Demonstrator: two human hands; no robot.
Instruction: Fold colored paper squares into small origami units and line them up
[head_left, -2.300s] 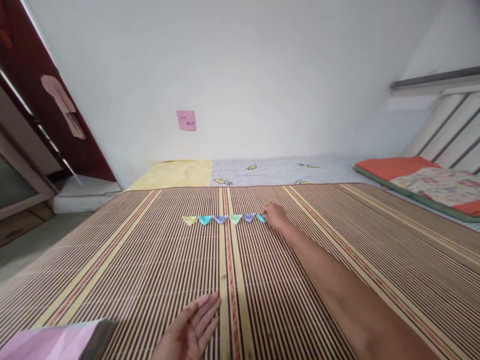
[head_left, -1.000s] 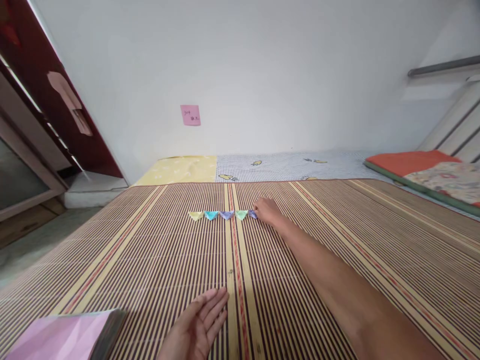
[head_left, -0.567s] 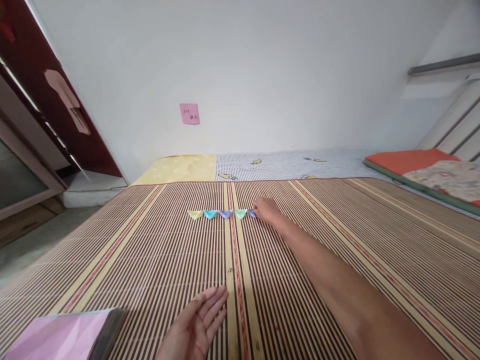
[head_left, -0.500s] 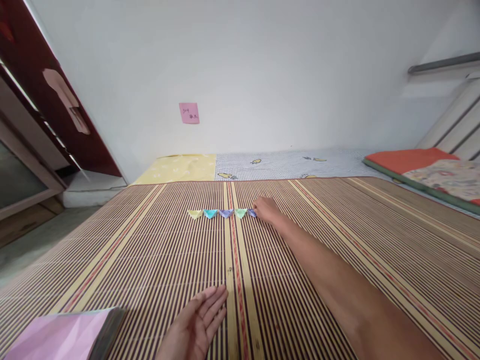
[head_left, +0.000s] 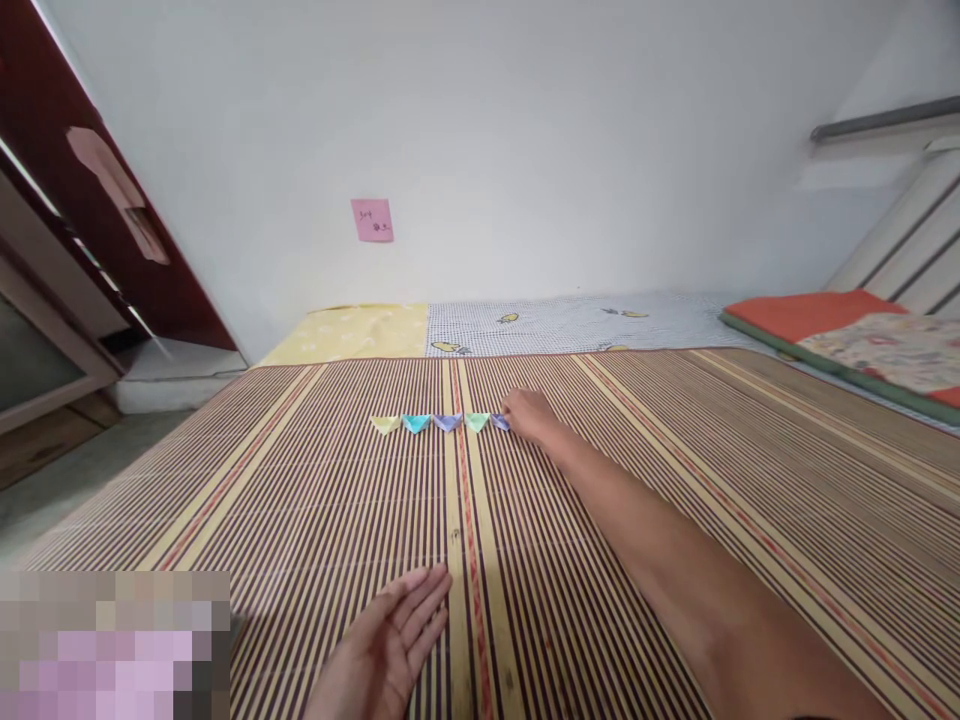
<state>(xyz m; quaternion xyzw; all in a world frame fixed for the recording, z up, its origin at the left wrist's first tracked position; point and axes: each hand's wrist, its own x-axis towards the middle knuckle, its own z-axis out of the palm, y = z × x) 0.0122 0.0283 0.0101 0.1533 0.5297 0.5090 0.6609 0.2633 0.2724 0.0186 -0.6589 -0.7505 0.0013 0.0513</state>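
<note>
A row of small folded paper triangles lies across the striped mat [head_left: 360, 540], points toward me. From left to right I see a yellow triangle [head_left: 386, 424], a turquoise triangle [head_left: 416, 423], a purple triangle [head_left: 448, 423] and a green triangle [head_left: 477, 422]. At the right end, my right hand [head_left: 531, 415] pinches a second purple triangle [head_left: 500, 422], which its fingers partly cover. My left hand [head_left: 394, 640] rests nearer to me, palm up with fingers stretched out, holding nothing.
A pixelated pinkish patch [head_left: 112, 660] fills the lower left corner. Beyond the mat lie a yellow cloth [head_left: 360, 333] and a checked cloth [head_left: 555, 325] along the white wall. A pink note [head_left: 372, 220] sticks to the wall. Folded orange bedding [head_left: 817, 310] lies at right.
The view has shifted slightly, and the stack with pink paper at lower left is now covered by pixelation. Both hands keep nearly the same pose, my right still at the end triangle.
</note>
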